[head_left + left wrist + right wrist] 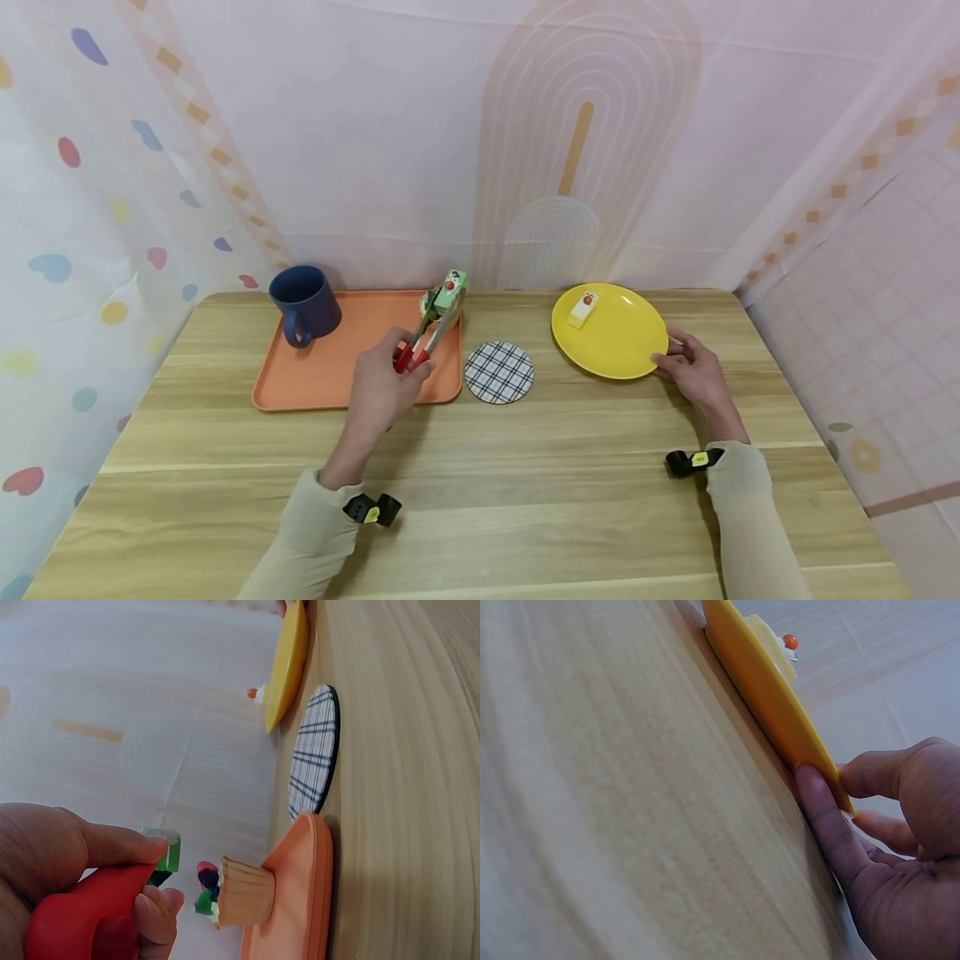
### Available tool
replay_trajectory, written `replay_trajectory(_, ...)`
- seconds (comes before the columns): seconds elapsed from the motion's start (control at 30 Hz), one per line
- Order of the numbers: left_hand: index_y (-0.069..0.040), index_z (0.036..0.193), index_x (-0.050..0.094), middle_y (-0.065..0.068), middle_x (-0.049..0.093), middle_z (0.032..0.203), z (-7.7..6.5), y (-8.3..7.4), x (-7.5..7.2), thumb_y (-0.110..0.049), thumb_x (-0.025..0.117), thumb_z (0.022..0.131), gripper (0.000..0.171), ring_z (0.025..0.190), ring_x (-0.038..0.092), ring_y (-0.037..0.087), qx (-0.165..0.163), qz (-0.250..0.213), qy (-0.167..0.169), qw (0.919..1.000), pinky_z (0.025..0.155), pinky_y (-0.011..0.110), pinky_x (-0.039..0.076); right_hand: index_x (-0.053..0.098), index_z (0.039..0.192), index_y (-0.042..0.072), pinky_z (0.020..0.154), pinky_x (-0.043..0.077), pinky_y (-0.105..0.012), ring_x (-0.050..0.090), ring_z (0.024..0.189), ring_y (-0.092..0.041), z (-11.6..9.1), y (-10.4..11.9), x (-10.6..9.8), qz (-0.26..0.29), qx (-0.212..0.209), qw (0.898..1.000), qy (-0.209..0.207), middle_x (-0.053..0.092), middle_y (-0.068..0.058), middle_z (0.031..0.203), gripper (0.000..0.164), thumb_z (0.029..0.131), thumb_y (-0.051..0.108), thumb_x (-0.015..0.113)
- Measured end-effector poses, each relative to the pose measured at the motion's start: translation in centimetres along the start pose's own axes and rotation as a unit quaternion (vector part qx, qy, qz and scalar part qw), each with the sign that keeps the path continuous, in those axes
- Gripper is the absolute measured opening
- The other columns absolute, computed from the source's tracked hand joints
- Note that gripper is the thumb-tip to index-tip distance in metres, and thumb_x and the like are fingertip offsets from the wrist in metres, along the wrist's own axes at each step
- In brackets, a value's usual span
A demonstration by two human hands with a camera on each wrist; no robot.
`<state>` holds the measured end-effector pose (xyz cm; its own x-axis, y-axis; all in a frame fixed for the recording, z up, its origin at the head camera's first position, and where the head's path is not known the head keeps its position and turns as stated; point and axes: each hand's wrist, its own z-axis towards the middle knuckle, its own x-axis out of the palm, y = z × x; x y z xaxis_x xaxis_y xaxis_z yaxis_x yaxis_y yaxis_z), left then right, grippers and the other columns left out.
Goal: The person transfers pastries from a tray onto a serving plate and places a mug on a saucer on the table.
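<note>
My left hand (384, 379) grips red-handled tongs (414, 354) above the right part of the orange tray (360, 358). Between the tongs' tips is a small green cake slice (451, 292) with a red berry on top, raised off the tray. Below and behind it, partly hidden in the head view, stands a cupcake (246, 892) with dark and red toppings, on the tray. My right hand (693, 371) pinches the right rim of the yellow plate (622, 342), thumb and fingers on either side of the edge. A pale yellow cake slice (582, 310) lies on the plate's left part.
A dark blue mug (306, 304) stands at the tray's back left corner. Between tray and plate lies a round checked coaster (499, 372). A patterned cloth (375, 150) hangs along the table's back edge; bare wood (540, 492) stretches between the forearms.
</note>
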<state>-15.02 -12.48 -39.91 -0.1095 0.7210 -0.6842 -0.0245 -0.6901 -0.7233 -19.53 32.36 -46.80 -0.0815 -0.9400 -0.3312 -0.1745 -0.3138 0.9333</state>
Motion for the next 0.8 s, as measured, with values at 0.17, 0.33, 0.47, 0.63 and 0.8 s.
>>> replay_trajectory(0.17,-0.008,0.124,0.06,0.018,0.068,0.094,0.1,-0.5,0.6,-0.021,0.078,0.091,0.04,0.065,0.056,0.023,0.0,-0.001,0.0,1.0,0.05,0.026,0.041,0.028,0.161,0.005,0.08,0.058,-0.018,0.064,0.085,0.009,-0.1,0.3,0.1,-0.001,0.006,1.0,0.0,0.055,-0.019,0.131,0.069,0.101,0.006,0.062)
replay_trajectory(0.33,-0.008,0.126,0.06,0.018,0.068,0.094,0.1,-0.9,1.2,-0.02,0.079,0.09,0.042,0.063,0.055,0.022,0.002,-0.014,0.004,0.9999,0.05,0.026,0.039,0.027,0.161,0.005,0.081,0.058,-0.018,0.064,0.085,0.009,-0.1,0.2,0.1,-0.004,0.005,1.0,0.001,0.054,-0.021,0.133,0.069,0.101,0.007,0.061)
replay_trajectory(0.47,-0.008,0.125,0.06,0.017,0.068,0.095,0.2,-1.3,1.6,-0.02,0.08,0.089,0.042,0.064,0.054,0.022,0.006,-0.023,0.007,0.9997,0.049,0.025,0.038,0.028,0.161,0.005,0.081,0.058,-0.018,0.064,0.085,0.009,-0.1,0.1,0.1,-0.004,0.004,1.0,0.0,0.055,-0.02,0.132,0.069,0.101,0.007,0.062)
replay_trajectory(0.63,-0.009,0.133,0.06,0.018,0.068,0.099,0.2,-1.7,2.2,-0.017,0.079,0.089,0.048,0.06,0.052,0.019,0.009,-0.033,0.014,0.9993,0.048,0.025,0.037,0.028,0.161,0.006,0.08,0.058,-0.018,0.065,0.085,0.009,0.0,0.1,0.1,-0.004,0.002,1.0,-0.002,0.055,-0.02,0.131,0.069,0.101,0.008,0.062)
replay_trajectory(0.8,-0.012,0.138,0.059,0.019,0.069,0.101,0.2,-2.1,2.7,-0.017,0.079,0.089,0.053,0.066,0.056,0.021,0.017,-0.03,0.017,0.9993,0.049,0.024,0.039,0.028,0.161,0.006,0.081,0.058,-0.018,0.065,0.086,0.009,-0.1,0.1,0.1,-0.005,0.001,1.0,0.0,0.055,-0.021,0.132,0.07,0.101,0.008,0.063)
